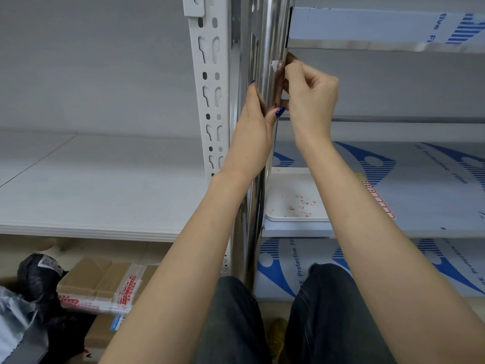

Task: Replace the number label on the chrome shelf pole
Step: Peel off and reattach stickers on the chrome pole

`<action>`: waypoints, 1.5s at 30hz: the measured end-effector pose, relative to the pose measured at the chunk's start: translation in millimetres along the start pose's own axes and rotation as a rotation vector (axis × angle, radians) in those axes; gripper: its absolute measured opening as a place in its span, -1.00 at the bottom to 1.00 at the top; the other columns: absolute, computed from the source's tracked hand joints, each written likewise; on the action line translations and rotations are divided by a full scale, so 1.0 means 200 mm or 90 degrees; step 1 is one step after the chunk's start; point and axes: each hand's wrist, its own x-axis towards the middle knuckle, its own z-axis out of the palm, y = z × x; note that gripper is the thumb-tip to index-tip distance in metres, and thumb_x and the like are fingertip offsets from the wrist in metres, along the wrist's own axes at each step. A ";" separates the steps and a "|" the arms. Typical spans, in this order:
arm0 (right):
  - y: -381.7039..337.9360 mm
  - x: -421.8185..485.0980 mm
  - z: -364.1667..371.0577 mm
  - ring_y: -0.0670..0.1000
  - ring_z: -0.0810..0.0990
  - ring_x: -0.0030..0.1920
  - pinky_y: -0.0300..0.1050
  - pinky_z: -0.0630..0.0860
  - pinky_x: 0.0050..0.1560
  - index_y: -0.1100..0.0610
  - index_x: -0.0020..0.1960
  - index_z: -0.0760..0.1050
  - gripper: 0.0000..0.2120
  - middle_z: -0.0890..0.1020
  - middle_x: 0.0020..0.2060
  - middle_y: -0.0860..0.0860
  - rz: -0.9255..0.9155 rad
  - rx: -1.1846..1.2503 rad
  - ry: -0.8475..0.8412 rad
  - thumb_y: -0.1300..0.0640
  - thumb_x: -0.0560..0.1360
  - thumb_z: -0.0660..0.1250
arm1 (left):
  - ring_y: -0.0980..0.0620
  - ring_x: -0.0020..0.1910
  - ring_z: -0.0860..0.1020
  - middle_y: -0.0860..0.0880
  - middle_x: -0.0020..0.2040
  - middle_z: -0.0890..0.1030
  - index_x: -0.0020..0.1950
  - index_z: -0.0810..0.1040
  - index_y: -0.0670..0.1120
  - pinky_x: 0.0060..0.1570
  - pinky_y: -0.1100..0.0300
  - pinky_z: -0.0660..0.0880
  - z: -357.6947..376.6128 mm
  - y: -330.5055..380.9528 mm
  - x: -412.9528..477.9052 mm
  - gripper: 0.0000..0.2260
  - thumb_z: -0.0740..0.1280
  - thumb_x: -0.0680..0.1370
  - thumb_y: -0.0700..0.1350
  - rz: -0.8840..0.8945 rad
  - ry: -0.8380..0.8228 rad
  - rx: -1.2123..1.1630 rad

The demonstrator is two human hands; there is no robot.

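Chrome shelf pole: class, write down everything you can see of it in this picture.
The chrome shelf pole is a round, mirror-bright metal tube standing upright, running from the top edge down behind the person's legs. It stands between a white slotted upright and shelves wrapped in blue-printed protective film. The left hand grips it, thumb across the front; the right hand pinches a white label scrap on it. Its surface reflects the fingers.

Bright, even, nearly shadowless light; sharp focus, soft glare streaks on the chrome pole [273,35], wide-angle bowing at edges.
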 end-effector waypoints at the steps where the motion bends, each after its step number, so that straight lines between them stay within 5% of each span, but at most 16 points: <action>1: -0.01 0.00 0.00 -0.07 0.49 -0.34 0.06 0.57 -0.13 0.05 -0.44 0.54 -0.67 0.53 -0.50 0.02 0.012 0.016 -0.014 0.17 0.49 0.29 | -0.31 0.19 0.41 -0.39 0.23 0.40 0.47 0.13 -0.24 0.07 0.09 0.35 0.00 0.00 0.00 -0.56 0.14 0.63 -0.14 -0.002 0.000 -0.002; 6: -0.03 -0.01 0.01 -0.27 0.48 -0.41 -0.34 0.43 -0.24 0.12 -0.30 0.60 -0.81 0.52 -0.56 -0.24 0.010 0.022 -0.020 0.16 0.49 0.35 | -0.32 0.21 0.39 -0.40 0.24 0.38 0.44 0.15 -0.28 0.12 -0.02 0.38 0.01 -0.01 0.00 -0.58 0.14 0.63 -0.16 -0.012 0.003 -0.007; 14: -0.02 -0.01 0.01 -0.18 0.48 -0.39 -0.24 0.44 -0.26 0.26 -0.26 0.62 -0.79 0.55 -0.50 -0.18 -0.011 0.012 -0.020 0.13 0.45 0.37 | -0.32 0.19 0.40 -0.40 0.23 0.40 0.44 0.16 -0.28 0.08 0.04 0.37 0.01 -0.01 0.00 -0.59 0.14 0.62 -0.18 0.002 0.012 -0.009; 19: -0.03 -0.01 0.01 -0.24 0.39 -0.47 -0.35 0.34 -0.35 0.06 -0.43 0.47 -0.71 0.44 -0.61 -0.24 -0.025 0.000 -0.036 0.18 0.47 0.35 | -0.30 0.13 0.44 -0.39 0.18 0.43 0.40 0.18 -0.31 -0.01 0.11 0.35 0.01 0.00 0.00 -0.61 0.14 0.62 -0.19 0.009 0.024 -0.008; 27: -0.03 0.01 0.00 -0.17 0.39 -0.47 -0.28 0.37 -0.37 0.13 -0.40 0.52 -0.75 0.43 -0.61 -0.20 -0.031 0.012 -0.022 0.17 0.46 0.36 | -0.34 0.16 0.41 -0.41 0.20 0.41 0.38 0.19 -0.34 0.05 0.04 0.36 0.01 -0.01 0.00 -0.61 0.15 0.62 -0.17 0.009 0.030 0.005; 31: -0.02 -0.01 -0.03 -0.11 0.62 -0.25 -0.17 0.57 -0.14 0.12 -0.21 0.63 -0.87 0.65 -0.36 -0.12 0.032 0.068 -0.097 0.15 0.48 0.35 | -0.22 0.28 0.39 -0.32 0.31 0.38 0.51 0.04 -0.24 0.16 0.16 0.30 -0.01 0.00 0.00 -0.48 0.17 0.63 -0.14 0.012 0.019 0.041; 33: -0.02 0.00 -0.06 -0.02 0.66 -0.08 0.02 0.62 0.00 0.08 -0.16 0.65 -0.85 0.69 -0.21 -0.02 0.086 0.128 -0.143 0.12 0.52 0.33 | -0.15 0.30 0.38 -0.26 0.33 0.35 0.50 0.06 -0.28 0.23 0.22 0.27 -0.04 0.01 -0.01 -0.45 0.22 0.60 -0.14 0.073 0.069 0.093; 35: -0.03 0.01 -0.08 -0.02 0.66 -0.08 -0.07 0.61 -0.10 0.11 -0.14 0.62 -0.79 0.69 -0.19 0.02 0.142 0.180 -0.165 0.09 0.57 0.25 | -0.13 0.22 0.44 -0.24 0.26 0.39 0.42 0.23 -0.32 0.24 0.12 0.39 -0.06 0.04 -0.01 -0.52 0.26 0.57 -0.20 0.157 0.168 0.092; 38: -0.03 0.03 -0.09 0.00 0.67 -0.03 -0.07 0.61 -0.07 0.17 -0.03 0.60 -0.76 0.70 -0.12 0.05 0.185 0.209 -0.172 0.06 0.60 0.21 | 0.01 -0.04 0.52 -0.21 0.05 0.51 0.15 0.48 -0.33 -0.02 0.15 0.54 -0.05 0.08 0.01 -0.76 0.31 0.51 -0.29 0.248 0.329 0.052; 41: -0.03 0.04 -0.10 0.05 0.65 0.08 0.07 0.60 0.09 0.21 0.09 0.59 -0.70 0.69 0.00 0.11 0.238 0.236 -0.170 0.01 0.59 0.22 | 0.12 -0.18 0.48 -0.18 -0.09 0.54 -0.03 0.53 -0.32 -0.18 0.29 0.52 -0.02 0.14 0.05 -0.90 0.35 0.47 -0.34 0.238 0.400 0.003; 45: -0.04 0.05 -0.10 0.00 0.65 0.06 0.01 0.60 0.10 0.23 0.16 0.57 -0.66 0.68 0.02 0.08 0.267 0.257 -0.188 0.00 0.59 0.21 | 0.13 -0.22 0.49 -0.15 -0.15 0.56 -0.09 0.56 -0.30 -0.22 0.29 0.51 0.01 0.15 0.07 -0.96 0.35 0.47 -0.35 0.204 0.441 -0.018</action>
